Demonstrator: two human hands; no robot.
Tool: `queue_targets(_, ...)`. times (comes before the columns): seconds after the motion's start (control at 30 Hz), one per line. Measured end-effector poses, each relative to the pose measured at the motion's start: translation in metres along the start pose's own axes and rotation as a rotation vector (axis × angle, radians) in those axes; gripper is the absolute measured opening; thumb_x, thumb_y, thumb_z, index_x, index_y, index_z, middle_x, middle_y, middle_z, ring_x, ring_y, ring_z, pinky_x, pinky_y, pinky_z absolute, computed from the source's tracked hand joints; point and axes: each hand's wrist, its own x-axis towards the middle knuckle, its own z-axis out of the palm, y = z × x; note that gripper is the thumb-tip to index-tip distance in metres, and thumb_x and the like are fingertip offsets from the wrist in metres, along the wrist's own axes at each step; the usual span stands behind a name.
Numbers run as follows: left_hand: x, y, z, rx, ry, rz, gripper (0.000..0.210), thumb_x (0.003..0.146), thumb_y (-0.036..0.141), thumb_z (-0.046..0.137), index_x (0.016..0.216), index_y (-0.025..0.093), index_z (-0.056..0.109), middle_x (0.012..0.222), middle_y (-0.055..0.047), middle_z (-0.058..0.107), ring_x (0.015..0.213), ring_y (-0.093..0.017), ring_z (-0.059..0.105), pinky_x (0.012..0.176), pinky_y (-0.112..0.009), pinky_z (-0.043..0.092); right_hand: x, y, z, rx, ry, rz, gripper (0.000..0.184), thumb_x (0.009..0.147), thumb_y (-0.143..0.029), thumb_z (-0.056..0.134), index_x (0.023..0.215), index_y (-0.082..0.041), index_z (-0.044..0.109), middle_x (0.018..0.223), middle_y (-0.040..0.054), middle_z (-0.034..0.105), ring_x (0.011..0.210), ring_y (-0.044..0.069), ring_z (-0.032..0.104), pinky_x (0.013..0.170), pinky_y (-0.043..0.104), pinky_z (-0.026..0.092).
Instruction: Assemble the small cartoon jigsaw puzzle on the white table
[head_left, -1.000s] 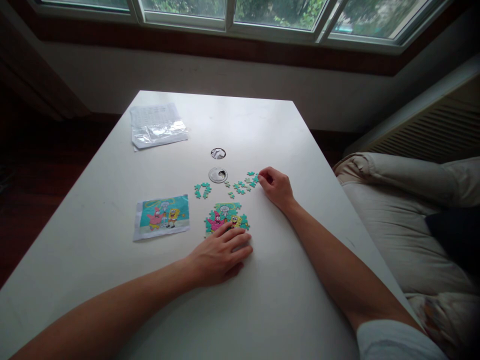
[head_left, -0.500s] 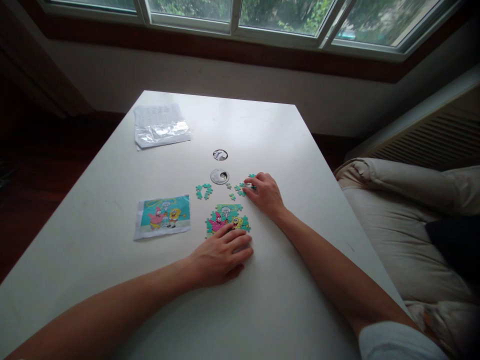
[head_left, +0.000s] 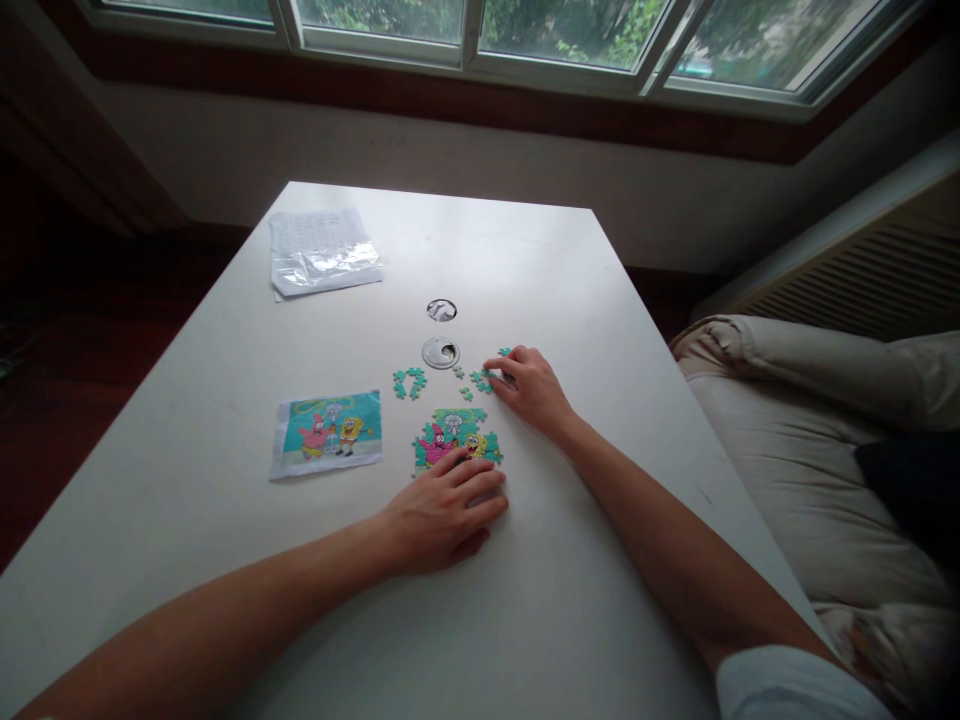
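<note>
A partly joined cartoon jigsaw puzzle point(head_left: 454, 430) lies on the white table point(head_left: 570, 560). My left hand point(head_left: 448, 505) rests flat over its lower part, fingers spread, hiding that edge. To the upper right, my right hand point(head_left: 529, 385) is at a group of loose teal puzzle pieces point(head_left: 480, 380). Its index finger and thumb are apart, with the fingertips at the pieces; the other fingers curl over part of the group. More teal puzzle pieces point(head_left: 409, 382) lie left of it, above the joined part. A printed picture sheet point(head_left: 330, 435) with the same cartoon figures lies left of the puzzle.
Beyond the pieces are a round table grommet point(head_left: 440, 352) and a round hole point(head_left: 442, 310) with something pale inside. A clear plastic bag with paper point(head_left: 326, 255) lies at the far left. A beige cushioned seat point(head_left: 795, 440) stands along the right side.
My right index finger has shifted slightly left over the loose pieces, and the thumb slightly right. The left hand stays on the puzzle.
</note>
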Motion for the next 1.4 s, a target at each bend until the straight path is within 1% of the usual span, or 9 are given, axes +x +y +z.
queue_targets(0.43,0.0,0.0,-0.001,-0.01,-0.004,-0.005,0.035,0.098,0.033,0.051,0.13,0.019,0.058,0.145,-0.011,0.055,0.137,-0.028,0.046,0.121,-0.051,0.03,0.0,-0.002,-0.004,0.011,-0.028,-0.034,0.012,0.091,-0.023,0.064,0.101,-0.025,0.07,0.1,0.0084,0.063,0.099,0.027,0.053,0.089,0.04,0.044)
queue_targets(0.57,0.0,0.0,0.0,-0.012,-0.003,-0.006,0.035,0.098,0.033,0.051,0.13,0.02,0.058,0.144,-0.011,0.055,0.137,-0.029,0.046,0.121,-0.051,0.03,-0.002,-0.007,-0.008,0.038,-0.036,-0.101,0.008,0.091,-0.018,0.06,0.09,-0.023,0.066,0.092,0.0065,0.066,0.094,0.024,0.055,0.089,0.038,0.042)
queue_targets(0.63,0.0,0.0,0.0,-0.013,0.001,-0.005,0.036,0.097,0.033,0.053,0.131,0.02,0.058,0.143,-0.011,0.055,0.137,-0.028,0.046,0.121,-0.05,0.03,-0.003,-0.01,-0.011,0.106,-0.038,-0.117,0.01,0.092,-0.017,0.057,0.088,-0.022,0.065,0.089,0.0052,0.066,0.089,0.022,0.056,0.086,0.036,0.043)
queue_targets(0.7,0.0,-0.001,-0.001,-0.014,0.003,-0.004,0.036,0.097,0.032,0.054,0.131,0.02,0.058,0.143,-0.011,0.055,0.137,-0.028,0.046,0.121,-0.05,0.029,-0.004,-0.013,-0.012,0.226,-0.025,-0.082,0.011,0.093,-0.019,0.055,0.095,-0.022,0.065,0.089,0.0039,0.065,0.08,0.018,0.056,0.08,0.033,0.045)
queue_targets(0.8,0.0,-0.001,-0.002,-0.018,-0.001,0.001,0.036,0.097,0.032,0.053,0.131,0.019,0.057,0.144,-0.011,0.055,0.137,-0.028,0.046,0.121,-0.05,0.029,-0.005,-0.017,-0.01,0.467,-0.027,0.038,0.019,0.092,-0.024,0.057,0.11,-0.024,0.064,0.084,0.0005,0.063,0.068,0.014,0.054,0.071,0.03,0.047)
queue_targets(0.93,0.0,-0.001,-0.002,-0.026,-0.006,-0.003,0.036,0.098,0.033,0.051,0.131,0.019,0.057,0.145,-0.012,0.054,0.137,-0.029,0.046,0.121,-0.051,0.029,-0.005,-0.018,-0.004,0.85,-0.095,0.217,0.027,0.087,-0.034,0.067,0.112,-0.025,0.062,0.086,-0.0001,0.063,0.071,0.015,0.063,0.065,0.029,0.05)
queue_targets(1.03,0.0,-0.001,0.0,-0.028,-0.005,-0.001,0.036,0.098,0.033,0.051,0.131,0.019,0.057,0.145,-0.012,0.054,0.137,-0.029,0.046,0.121,-0.051,0.03,-0.003,-0.017,-0.002,1.047,-0.119,0.305,0.035,0.081,-0.035,0.074,0.111,-0.024,0.062,0.088,0.0005,0.065,0.074,0.016,0.068,0.062,0.028,0.053)
queue_targets(1.17,0.0,-0.001,0.0,-0.022,-0.003,-0.004,0.036,0.097,0.033,0.053,0.131,0.02,0.057,0.145,-0.012,0.054,0.137,-0.029,0.046,0.121,-0.051,0.03,-0.002,-0.015,-0.001,1.139,-0.13,0.357,0.039,0.076,-0.033,0.079,0.11,-0.023,0.064,0.091,0.0019,0.067,0.079,0.018,0.071,0.064,0.028,0.056)
queue_targets(1.4,0.0,-0.001,-0.002,-0.03,-0.003,-0.002,0.036,0.098,0.033,0.052,0.13,0.019,0.058,0.145,-0.012,0.054,0.137,-0.029,0.046,0.121,-0.051,0.03,-0.002,-0.012,0.001,1.204,-0.129,0.398,0.039,0.074,-0.033,0.081,0.109,-0.023,0.068,0.095,0.0025,0.067,0.085,0.019,0.073,0.07,0.03,0.059)
